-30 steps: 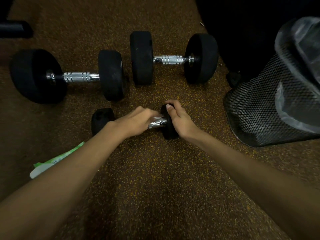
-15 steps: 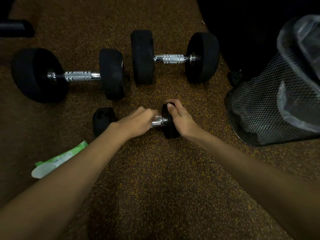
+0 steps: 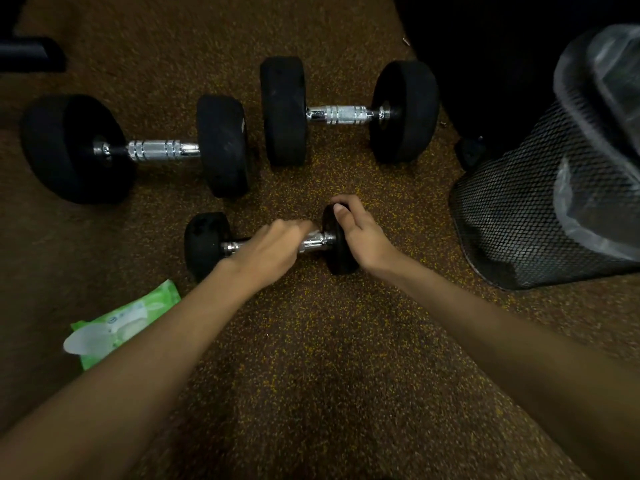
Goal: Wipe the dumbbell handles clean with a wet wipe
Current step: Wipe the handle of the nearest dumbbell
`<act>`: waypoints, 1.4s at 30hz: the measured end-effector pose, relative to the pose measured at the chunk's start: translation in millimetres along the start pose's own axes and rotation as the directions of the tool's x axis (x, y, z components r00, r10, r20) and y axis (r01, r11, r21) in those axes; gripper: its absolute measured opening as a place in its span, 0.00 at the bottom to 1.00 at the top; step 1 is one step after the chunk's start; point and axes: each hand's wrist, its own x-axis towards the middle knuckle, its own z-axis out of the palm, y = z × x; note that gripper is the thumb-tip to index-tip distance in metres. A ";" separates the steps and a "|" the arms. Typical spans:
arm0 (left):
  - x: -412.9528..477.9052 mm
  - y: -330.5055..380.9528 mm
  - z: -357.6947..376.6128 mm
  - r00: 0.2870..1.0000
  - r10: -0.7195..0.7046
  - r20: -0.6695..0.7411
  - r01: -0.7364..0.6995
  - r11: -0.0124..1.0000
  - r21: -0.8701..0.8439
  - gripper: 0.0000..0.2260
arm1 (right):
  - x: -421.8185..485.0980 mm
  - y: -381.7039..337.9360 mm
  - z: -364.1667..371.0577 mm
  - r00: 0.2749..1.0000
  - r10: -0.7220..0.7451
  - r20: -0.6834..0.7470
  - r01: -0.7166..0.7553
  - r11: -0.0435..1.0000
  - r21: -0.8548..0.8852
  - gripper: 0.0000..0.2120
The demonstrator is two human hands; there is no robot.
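Note:
A small black dumbbell (image 3: 206,244) with a chrome handle lies on the speckled floor in front of me. My left hand (image 3: 272,252) is curled over the middle of its handle; a sliver of white wet wipe (image 3: 313,233) shows at my fingertips. My right hand (image 3: 362,233) grips the dumbbell's right end weight, thumb on top. Behind it lie two larger black dumbbells with knurled chrome handles, one at the left (image 3: 162,150) and one at the centre right (image 3: 346,114). Neither hand touches them.
A green pack of wet wipes (image 3: 121,325) lies on the floor at the lower left, partly under my left forearm. A black mesh bin (image 3: 519,209) with a plastic liner stands at the right. A dark bar end (image 3: 31,53) lies at the top left.
My left hand has slid a little left along the small dumbbell's handle, baring more chrome on the right. My right hand keeps its grip on the end weight.

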 end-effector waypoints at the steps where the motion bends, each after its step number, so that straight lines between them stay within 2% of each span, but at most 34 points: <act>1: -3.8 -0.7 5.2 0.999 0.035 -0.028 -0.035 0.999 0.003 0.19 | 0.4 1.4 0.3 1.000 0.000 -0.001 0.000 1.000 0.002 0.15; 4: -18.5 -8.2 12.2 0.985 0.155 -0.075 -0.153 0.988 0.030 0.26 | -1.4 2.6 0.4 1.000 -0.015 -0.001 0.015 1.000 0.011 0.15; 6: -26.9 -11.7 11.3 0.981 0.168 -0.096 -0.167 0.986 0.020 0.28 | -2.6 3.0 -0.3 1.000 -0.019 0.007 0.019 1.000 0.008 0.15; 10: -25.4 -9.7 3.7 0.990 0.015 -0.140 -0.026 0.997 -0.076 0.23 | -1.0 1.7 -1.6 1.000 0.010 0.023 -0.010 0.999 0.030 0.15; 12: -14.6 -2.3 2.8 0.986 -0.081 -0.143 0.073 0.996 -0.060 0.16 | 1.2 1.2 -2.2 1.000 0.016 0.024 -0.017 0.999 0.031 0.15; 14: -5.2 6.4 6.5 0.980 -0.114 -0.166 0.106 0.993 -0.057 0.13 | 2.7 0.3 -2.2 1.000 0.015 0.023 -0.016 1.000 0.022 0.15; 16: -2.3 13.2 14.2 0.977 -0.070 -0.201 0.053 0.995 -0.085 0.13 | 3.1 0.0 -1.3 1.000 0.006 0.018 -0.007 1.000 0.017 0.15; 20: -16.3 12.1 28.1 0.966 0.080 -0.247 -0.087 0.996 -0.018 0.25 | 3.2 1.7 -0.6 1.000 0.000 0.007 0.000 1.000 0.005 0.15; 22: -25.7 4.4 27.5 0.965 0.120 -0.235 -0.120 0.993 0.015 0.27 | 2.9 1.5 -0.9 1.000 -0.006 0.011 0.006 1.000 0.003 0.15; 25: -30.9 0.5 19.4 0.966 0.110 -0.234 -0.120 0.992 -0.030 0.25 | 2.8 3.3 -1.3 1.000 0.002 0.015 -0.002 1.000 0.004 0.15; 27: -23.7 7.7 10.8 0.976 -0.001 -0.219 -0.020 0.995 -0.097 0.19 | 3.6 3.9 -1.0 1.000 0.009 0.014 -0.009 1.000 0.007 0.15; 29: -6.8 17.3 0.2 0.973 -0.179 -0.149 0.160 0.979 -0.128 0.13 | 5.1 4.3 -0.2 1.000 0.022 0.010 -0.022 1.000 0.007 0.15; 32: 18.7 29.6 -7.8 0.942 -0.334 -0.016 0.328 0.933 -0.149 0.12 | 7.8 6.0 1.7 1.000 0.016 0.001 -0.016 1.000 0.007 0.14; 35: 20.4 42.6 -6.7 0.947 -0.321 0.012 0.321 0.942 -0.094 0.13 | 9.4 7.1 1.8 1.000 0.024 0.006 -0.024 1.000 0.015 0.14; 40: -1.6 35.2 -7.3 0.982 -0.185 -0.033 0.181 0.979 -0.094 0.15 | 8.2 9.5 1.9 1.000 0.009 0.010 -0.009 1.000 0.004 0.14; 42: 0.1 31.2 -11.1 0.978 -0.207 -0.009 0.205 0.973 -0.105 0.13 | 7.8 9.4 1.8 1.000 0.013 0.012 -0.013 1.000 0.008 0.14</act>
